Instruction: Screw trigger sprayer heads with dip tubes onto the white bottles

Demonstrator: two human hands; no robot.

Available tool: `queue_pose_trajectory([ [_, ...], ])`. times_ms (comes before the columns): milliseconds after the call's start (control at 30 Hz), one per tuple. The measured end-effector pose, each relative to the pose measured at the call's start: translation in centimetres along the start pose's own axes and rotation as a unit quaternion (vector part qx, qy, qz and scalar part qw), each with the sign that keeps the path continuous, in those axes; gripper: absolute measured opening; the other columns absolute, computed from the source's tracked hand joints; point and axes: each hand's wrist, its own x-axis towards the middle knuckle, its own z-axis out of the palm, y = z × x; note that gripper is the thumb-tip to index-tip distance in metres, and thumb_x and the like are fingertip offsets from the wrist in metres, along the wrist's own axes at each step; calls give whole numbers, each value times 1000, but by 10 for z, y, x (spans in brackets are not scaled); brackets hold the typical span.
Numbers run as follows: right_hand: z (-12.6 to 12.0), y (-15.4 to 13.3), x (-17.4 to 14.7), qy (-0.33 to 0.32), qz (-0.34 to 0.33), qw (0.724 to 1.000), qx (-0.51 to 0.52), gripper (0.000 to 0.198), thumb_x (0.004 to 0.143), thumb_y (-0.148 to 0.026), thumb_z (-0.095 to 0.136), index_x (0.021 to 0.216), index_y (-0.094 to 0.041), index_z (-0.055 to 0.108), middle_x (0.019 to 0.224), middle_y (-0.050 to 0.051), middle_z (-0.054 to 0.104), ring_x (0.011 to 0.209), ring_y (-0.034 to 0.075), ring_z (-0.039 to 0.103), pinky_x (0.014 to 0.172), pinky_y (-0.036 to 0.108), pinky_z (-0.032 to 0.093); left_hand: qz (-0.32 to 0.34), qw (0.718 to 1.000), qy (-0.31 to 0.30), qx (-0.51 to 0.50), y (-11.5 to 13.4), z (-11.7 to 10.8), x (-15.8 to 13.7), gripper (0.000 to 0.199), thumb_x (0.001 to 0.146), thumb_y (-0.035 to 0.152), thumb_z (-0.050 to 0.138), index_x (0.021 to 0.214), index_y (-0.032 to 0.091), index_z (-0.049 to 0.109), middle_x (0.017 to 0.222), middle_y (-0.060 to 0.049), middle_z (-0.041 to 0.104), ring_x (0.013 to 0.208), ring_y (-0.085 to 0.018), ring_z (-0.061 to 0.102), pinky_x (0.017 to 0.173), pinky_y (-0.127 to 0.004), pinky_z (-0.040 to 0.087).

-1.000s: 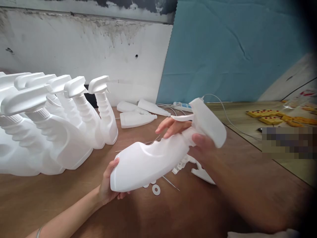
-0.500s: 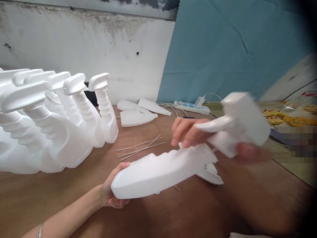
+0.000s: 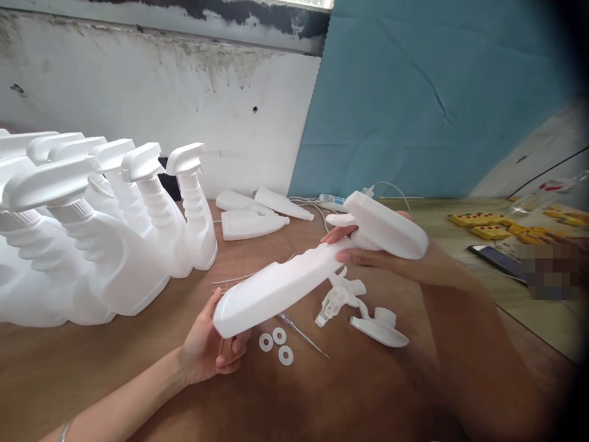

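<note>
A white spray bottle (image 3: 280, 279) is held tilted above the brown table, its base toward the left. My left hand (image 3: 211, 344) grips it at the base. At the neck, my right hand (image 3: 363, 255) is closed around the bottle just below the white trigger sprayer head (image 3: 384, 224), which sits on the neck end. Below the bottle lie three white washers (image 3: 285, 355), a thin pointed tool (image 3: 304, 334) with a clear handle, and loose white sprayer parts (image 3: 340, 298). Another sprayer part (image 3: 380, 331) rests to their right.
Several finished-looking spray bottles (image 3: 119, 245) stand in rows at the left. Flat white bottles (image 3: 253, 224) lie near the wall, with thin tubes (image 3: 239, 279) in front. Right of them are a power strip (image 3: 334, 201), yellow pieces (image 3: 478, 219) and a phone (image 3: 497, 261).
My right hand has brought the sprayer head down onto the bottle's neck and now holds the neck. The bottle has risen slightly, uncovering the washers and pointed tool.
</note>
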Motion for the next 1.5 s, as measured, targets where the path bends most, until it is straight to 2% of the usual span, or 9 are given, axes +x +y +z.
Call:
queue_pose_trajectory([
  [100,-3,11,8,140,13,990,-30,21,64,-34,72,81,-22,68,82,2,68,72,18,62,62,29,52,-2,1000,4,-2,-2,-1,2,64,83,63,20,96,13,58,53,-3,57,29,-8,39,28,-18,21],
  [200,1,28,31,282,17,959,16,23,63,-35,72,78,-19,67,77,4,67,66,17,61,62,31,52,2,1000,6,6,-4,-3,4,57,85,58,23,98,14,57,54,-3,56,30,-9,41,29,-18,20],
  [367,32,60,89,407,-31,912,35,29,68,-42,67,81,-16,65,76,4,65,67,18,60,62,32,50,11,1000,7,28,-6,-3,4,47,87,52,28,92,15,56,54,-2,56,33,-9,43,32,-18,23],
  [667,109,78,152,294,-90,937,-167,22,83,-36,49,86,-15,54,83,10,62,74,21,56,67,31,41,16,998,41,55,-6,1,3,38,84,49,36,88,15,53,54,-2,56,40,-11,48,42,-22,32],
  [767,120,93,160,250,-96,941,-205,15,82,-27,48,90,-14,51,92,13,61,83,24,55,71,32,40,13,997,46,63,-6,-1,3,36,83,48,37,88,15,53,54,-2,57,42,-12,49,46,-23,34],
  [967,127,118,158,202,-55,948,-238,15,82,-25,46,90,-13,52,80,13,64,71,26,57,61,31,37,18,996,27,82,-9,-4,2,28,81,40,42,89,15,53,58,-2,58,46,-11,51,52,-25,35],
  [1233,107,115,129,191,-106,945,-245,24,82,-32,49,98,-15,54,110,15,58,102,28,51,85,40,40,6,995,38,92,-7,0,0,21,78,34,47,87,16,53,58,-1,57,48,-11,51,54,-25,35],
  [1400,95,87,74,142,-244,929,-239,11,78,-18,52,88,-17,55,105,12,60,104,27,51,86,44,42,18,994,37,102,-8,0,0,16,79,28,48,87,15,52,60,-2,57,49,-11,51,55,-24,37],
  [1500,104,60,36,95,-340,900,-255,9,79,-14,51,84,-19,56,98,10,65,107,25,51,90,48,41,29,993,30,111,-10,0,-1,16,77,24,53,90,15,51,69,-4,60,55,-11,54,56,-24,39],
])
